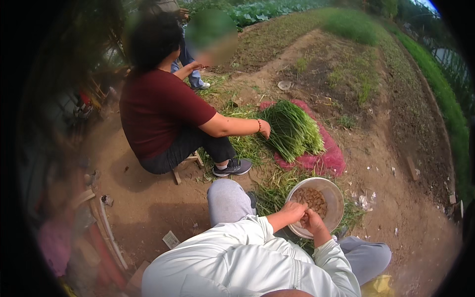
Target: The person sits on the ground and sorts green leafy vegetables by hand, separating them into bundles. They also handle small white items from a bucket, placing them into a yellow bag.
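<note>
A white plastic bucket point(336, 193) stands between my knees. Many small brown pieces point(313, 199), too small to name surely, cover its bottom. My left hand point(294, 211) reaches over the near left rim, its fingers bent. Close against it, my right hand point(314, 221) comes over the near side, and the fingertips of both hands meet above the brown pieces. Whatever may be pinched between the fingers is hidden or too small to make out.
A person in a dark red shirt point(163, 107) sits on a low wooden stool point(195, 159), one hand at a pile of green chives or similar stalks point(293, 130) on a red mesh sack point(330, 159). Cut grass point(274, 193) surrounds the bucket. Another person point(185, 63) stands behind, beside planted beds point(274, 48).
</note>
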Demonstrator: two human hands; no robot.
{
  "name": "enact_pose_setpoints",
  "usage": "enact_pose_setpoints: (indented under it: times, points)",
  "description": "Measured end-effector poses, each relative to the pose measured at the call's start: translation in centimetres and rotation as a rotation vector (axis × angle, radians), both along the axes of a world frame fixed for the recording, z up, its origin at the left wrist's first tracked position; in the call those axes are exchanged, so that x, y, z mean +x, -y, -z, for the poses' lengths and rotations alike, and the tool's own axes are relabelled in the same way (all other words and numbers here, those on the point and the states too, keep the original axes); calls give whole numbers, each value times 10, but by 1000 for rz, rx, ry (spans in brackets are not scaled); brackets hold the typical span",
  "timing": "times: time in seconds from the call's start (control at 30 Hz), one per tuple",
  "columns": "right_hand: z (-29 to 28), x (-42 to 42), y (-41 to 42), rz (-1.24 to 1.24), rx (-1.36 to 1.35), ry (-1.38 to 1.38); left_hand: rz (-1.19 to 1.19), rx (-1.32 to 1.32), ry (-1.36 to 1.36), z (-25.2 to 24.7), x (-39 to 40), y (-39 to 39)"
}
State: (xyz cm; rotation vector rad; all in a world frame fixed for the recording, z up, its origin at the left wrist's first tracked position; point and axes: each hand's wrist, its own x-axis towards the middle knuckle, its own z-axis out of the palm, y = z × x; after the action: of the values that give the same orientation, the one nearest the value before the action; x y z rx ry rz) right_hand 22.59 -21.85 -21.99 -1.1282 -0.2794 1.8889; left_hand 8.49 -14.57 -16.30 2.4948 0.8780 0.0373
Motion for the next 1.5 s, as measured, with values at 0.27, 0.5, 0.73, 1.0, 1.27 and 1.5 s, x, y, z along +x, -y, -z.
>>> enact_pose_setpoints:
  times: [0.27, 0.5, 0.73, 1.0, 1.27, 1.5]
  points:
    - [-4, -3, -2, 52, -4, -45, -45, -43, 10, 4, 2, -3]
    - [4, -1, 2, 27, 7, -78, -50, -67, 16, 3, 2, -1]
    - [5, -3, 3, 21, -5, -50, -44, -73, 43, -4, -2, 1]
    - [-7, -9, 2, -33, -11, -24, -38, -101, -40, 1, -4, 0]
    - [-2, -7, 2, -61, 5, -3, -4, -111, -16, 2, -3, 3]
    - [2, -7, 5, -58, 0, 9, 18, -115, -37, -1, -4, 5]
